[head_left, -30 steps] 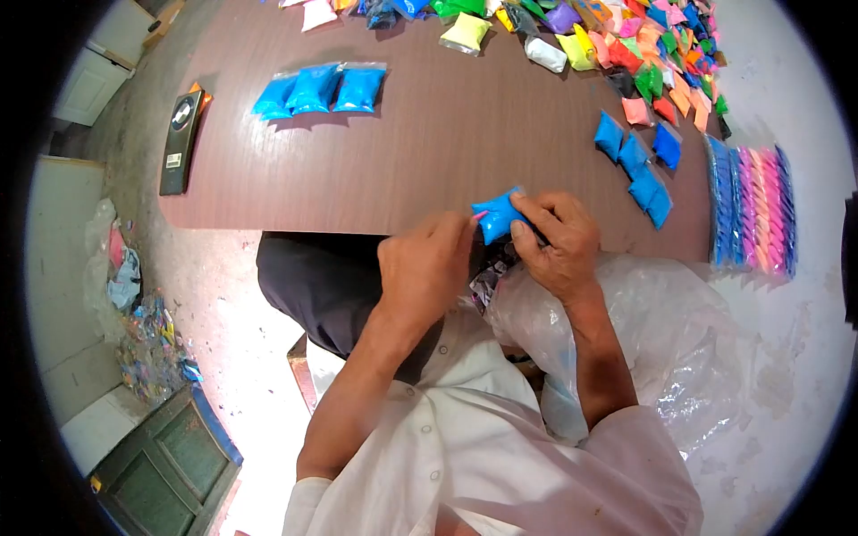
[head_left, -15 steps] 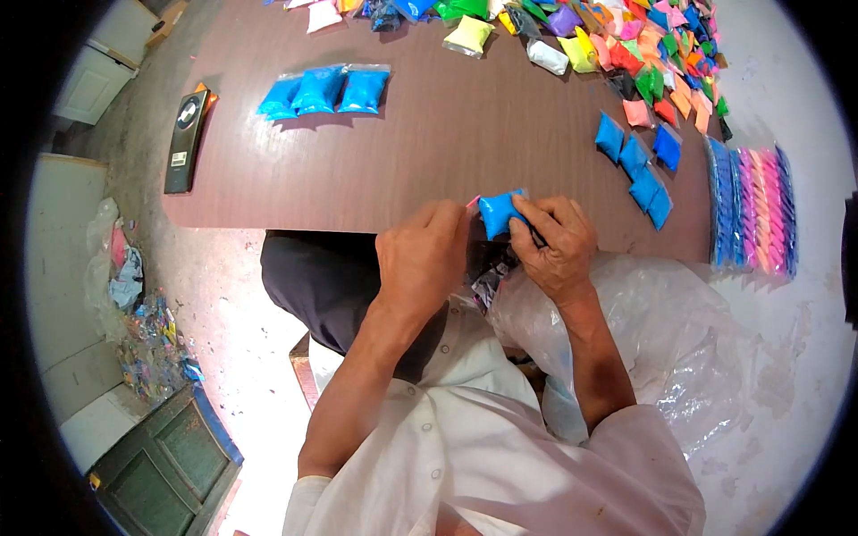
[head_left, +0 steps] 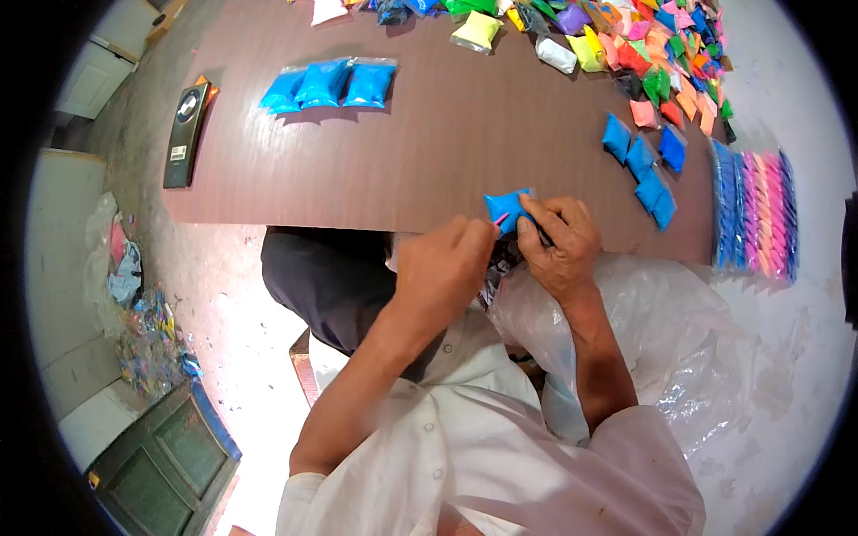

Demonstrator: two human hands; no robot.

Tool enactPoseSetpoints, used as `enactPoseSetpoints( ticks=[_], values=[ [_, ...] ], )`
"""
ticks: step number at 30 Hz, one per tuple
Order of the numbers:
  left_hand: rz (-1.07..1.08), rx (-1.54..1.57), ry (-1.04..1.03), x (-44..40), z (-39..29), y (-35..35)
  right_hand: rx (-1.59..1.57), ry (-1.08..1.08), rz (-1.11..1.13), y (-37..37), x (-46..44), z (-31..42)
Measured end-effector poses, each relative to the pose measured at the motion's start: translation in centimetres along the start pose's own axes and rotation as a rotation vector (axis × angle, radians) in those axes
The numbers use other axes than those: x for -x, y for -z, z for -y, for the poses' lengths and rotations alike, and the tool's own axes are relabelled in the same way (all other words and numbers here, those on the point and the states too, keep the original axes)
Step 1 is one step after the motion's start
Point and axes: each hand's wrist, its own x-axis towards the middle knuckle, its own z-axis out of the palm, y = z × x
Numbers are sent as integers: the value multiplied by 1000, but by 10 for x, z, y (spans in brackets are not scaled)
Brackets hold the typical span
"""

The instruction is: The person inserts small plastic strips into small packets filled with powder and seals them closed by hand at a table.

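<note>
A small clear packet with blue filling [head_left: 506, 205] is held at the table's front edge. My right hand [head_left: 561, 246] pinches its right side between thumb and fingers. Closed into a fist, my left hand [head_left: 444, 266] is just left of the packet. A thin pink pointed piece [head_left: 501, 218] sticks out of that fist and lies against the packet's lower side. The rest of the pink piece is hidden in the fingers, so its kind does not show. Several similar blue packets [head_left: 640, 159] lie to the right, and larger blue bags [head_left: 323, 84] sit at the back left.
A heap of colourful packets [head_left: 661, 54] covers the table's [head_left: 429, 143] back right. Long bundles of blue, pink and orange packets [head_left: 755, 210] hang past the right edge. A dark phone [head_left: 185, 134] lies at the left. Clear plastic sheeting [head_left: 661, 330] is beside my lap.
My left hand has moved right, bringing the pink tip from the packet's upper left corner onto its lower side. The blue packet has tilted slightly in my right hand.
</note>
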Motion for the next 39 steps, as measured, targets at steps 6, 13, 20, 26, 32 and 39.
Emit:
enactPoseSetpoints(
  ticks=[6, 13, 20, 26, 32, 39],
  values=[
    [86, -169, 90, -7, 7, 1, 18, -25, 30, 1, 0, 1],
    [68, -1, 61, 4, 0, 0, 17, -29, 0, 0, 1, 2],
    [-6, -79, 97, -8, 8, 2, 46, -20, 8, 0, 0, 3],
    [116, -72, 74, 1, 0, 4, 44, -43, 4, -2, 3, 2],
    [-17, -73, 85, -4, 8, 0, 62, 0, -9, -3, 3, -1],
    [47, -54, 30, -5, 2, -1, 41, -38, -12, -2, 4, 0]
  ],
)
